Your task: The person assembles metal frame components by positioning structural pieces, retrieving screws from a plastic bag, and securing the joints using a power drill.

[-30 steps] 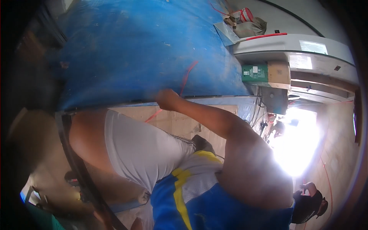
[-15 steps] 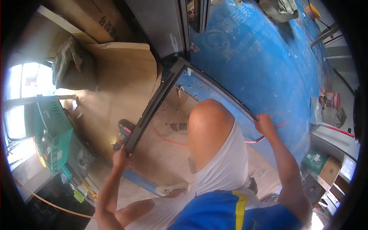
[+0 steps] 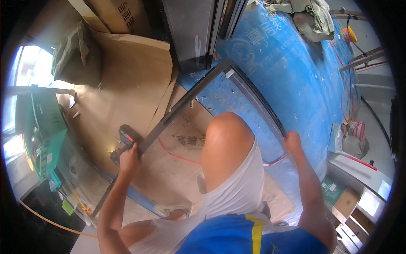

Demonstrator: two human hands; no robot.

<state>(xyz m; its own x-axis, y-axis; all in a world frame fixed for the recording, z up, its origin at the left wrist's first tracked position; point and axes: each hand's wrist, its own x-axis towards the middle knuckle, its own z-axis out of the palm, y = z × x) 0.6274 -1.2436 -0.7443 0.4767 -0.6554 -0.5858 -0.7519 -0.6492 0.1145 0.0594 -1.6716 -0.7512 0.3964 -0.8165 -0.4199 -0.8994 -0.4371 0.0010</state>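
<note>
A dark metal frame (image 3: 186,100), two long bars meeting at a corner, slants up in front of me with its corner farthest away. My left hand (image 3: 130,157) is closed around the left bar. The end of the right bar is in my right hand (image 3: 292,143), fingers wrapped on it. A black and red cordless drill (image 3: 128,134) with its light on is right beside my left hand, seemingly lying on the cardboard. A dark strip shows past my left forearm; I cannot tell whether it belongs to the frame. My bent knee (image 3: 228,144) rises between the bars.
Brown cardboard (image 3: 127,76) and blue sheeting (image 3: 292,93) cover the floor. A grey upright panel (image 3: 190,34) stands beyond the frame's corner. A green plastic basket (image 3: 46,139) and a dark bag (image 3: 76,55) are at left; boxes (image 3: 347,201) stand at right.
The frame's corner has swung right, away from the grey panel's foot, and the frame has turned slightly. Both hands keep their grip. My view has shifted a little too.
</note>
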